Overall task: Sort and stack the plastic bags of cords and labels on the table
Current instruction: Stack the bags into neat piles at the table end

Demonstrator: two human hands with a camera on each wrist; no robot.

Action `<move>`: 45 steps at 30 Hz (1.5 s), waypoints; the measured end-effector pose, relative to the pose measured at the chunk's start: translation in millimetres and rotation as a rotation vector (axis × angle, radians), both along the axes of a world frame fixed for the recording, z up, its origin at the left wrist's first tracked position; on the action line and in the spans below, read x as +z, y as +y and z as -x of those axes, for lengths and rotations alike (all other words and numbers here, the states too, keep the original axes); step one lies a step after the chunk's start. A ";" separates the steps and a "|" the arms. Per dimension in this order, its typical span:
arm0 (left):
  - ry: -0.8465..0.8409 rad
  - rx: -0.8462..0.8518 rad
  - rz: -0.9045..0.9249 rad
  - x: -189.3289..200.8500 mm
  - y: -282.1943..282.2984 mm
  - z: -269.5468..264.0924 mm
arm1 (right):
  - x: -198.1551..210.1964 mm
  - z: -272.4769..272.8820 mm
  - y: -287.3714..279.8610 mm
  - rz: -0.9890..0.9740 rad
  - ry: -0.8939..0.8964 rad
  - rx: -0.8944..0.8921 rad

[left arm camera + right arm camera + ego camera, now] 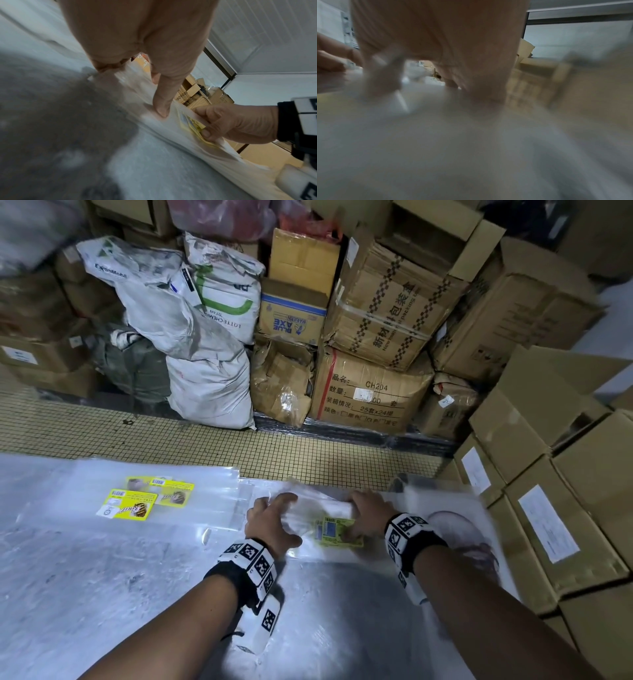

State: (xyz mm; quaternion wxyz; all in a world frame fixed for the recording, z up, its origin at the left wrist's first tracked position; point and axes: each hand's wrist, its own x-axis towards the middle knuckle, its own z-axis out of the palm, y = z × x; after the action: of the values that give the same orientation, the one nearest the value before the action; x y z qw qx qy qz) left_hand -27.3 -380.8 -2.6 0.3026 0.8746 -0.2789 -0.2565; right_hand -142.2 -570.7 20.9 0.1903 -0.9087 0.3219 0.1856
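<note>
A crinkled clear plastic bag (317,510) is pressed flat by the spread left hand (270,522). Its yellow label (337,530) is pinched by the right hand (368,515), seemingly through the film.

arms bare | wrists — black bands (236,580) | white blocks — black square-pattern markers (406,525)

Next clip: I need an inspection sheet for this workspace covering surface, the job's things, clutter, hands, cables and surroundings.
Surface: pale scuffed table, part covered with clear plastic film.
Job's things: clear plastic bag with a yellow label under both hands; two yellow-labelled clear bags overlapping to the left.
Clutter: dark rounded shape under plastic at right, cannot identify.
Hands: left hand presses the bag with spread fingers; right hand pinches the bag at its label.
Cables: nothing seen.
Surroundings: white woven sacks, brown cardboard boxes, tiled floor.
</note>
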 end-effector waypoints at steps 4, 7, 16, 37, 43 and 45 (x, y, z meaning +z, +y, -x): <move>-0.001 -0.026 0.004 -2.4 5.7 0.5 | 0.4 7.6 10.9 -0.001 0.018 -0.008; -0.007 -0.048 0.004 -4.2 9.7 1.7 | -1.6 14.7 19.2 -0.022 -0.018 -0.033; -0.069 -0.108 0.054 -8.2 25.2 10.2 | -9.2 32.6 48.6 -0.154 -0.089 -0.175; 0.240 0.205 0.252 13.2 95.8 63.6 | 35.5 71.7 85.8 -0.512 -0.502 -0.453; 0.722 0.300 0.575 37.4 122.1 64.1 | 54.3 53.3 162.2 -0.766 -0.762 -0.544; 0.728 0.347 0.630 46.5 143.4 53.3 | 44.4 42.1 201.9 -0.784 -0.801 -0.580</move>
State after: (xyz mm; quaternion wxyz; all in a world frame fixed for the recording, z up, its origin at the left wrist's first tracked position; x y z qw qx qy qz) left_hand -80.7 -237.4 43.9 0.6671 0.6285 -0.0698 -0.3938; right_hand -184.3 -368.8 65.3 0.6577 -0.6460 0.3670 -0.1239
